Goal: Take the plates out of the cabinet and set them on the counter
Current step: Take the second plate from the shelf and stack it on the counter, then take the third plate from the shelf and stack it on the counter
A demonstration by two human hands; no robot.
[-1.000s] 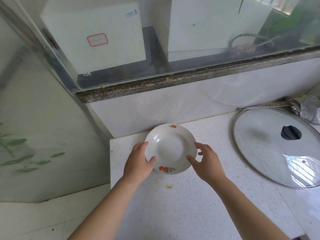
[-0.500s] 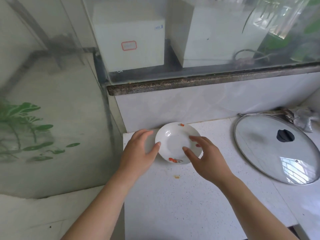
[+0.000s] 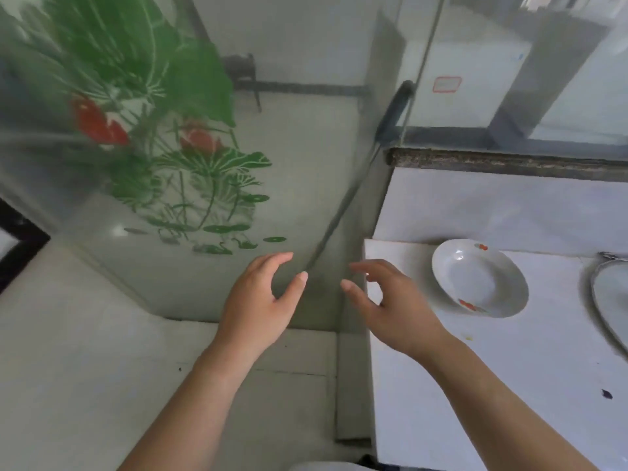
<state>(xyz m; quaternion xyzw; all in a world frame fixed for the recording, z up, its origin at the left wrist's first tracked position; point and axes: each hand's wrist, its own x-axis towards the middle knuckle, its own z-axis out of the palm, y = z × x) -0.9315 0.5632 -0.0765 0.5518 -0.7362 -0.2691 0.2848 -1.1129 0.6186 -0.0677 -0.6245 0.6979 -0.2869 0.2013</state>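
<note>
Frosted glass printed with green leaves and red flowers, a panel at the left, is now brought into the middle of the view, where half a second ago only its edge was seen; the view has been swung leftward, away from the window ledge. White speckled surface is thereby pushed to the right, and the glass lid is cut down to a sliver at the right border. One plate, white with small red marks on its rim, is left lying flat on the surface near the back wall, and it is no longer touched. Both hands have been drawn off it: the left hand is held over the floor in front of the panel, the right hand at the surface's left edge, each empty with fingers loosely spread and curled. From this it may be judged that one plate has been delivered and that a return toward the cabinet is under way for another. No cabinet interior and no further plates can be made out, so how many remain cannot be told.
</note>
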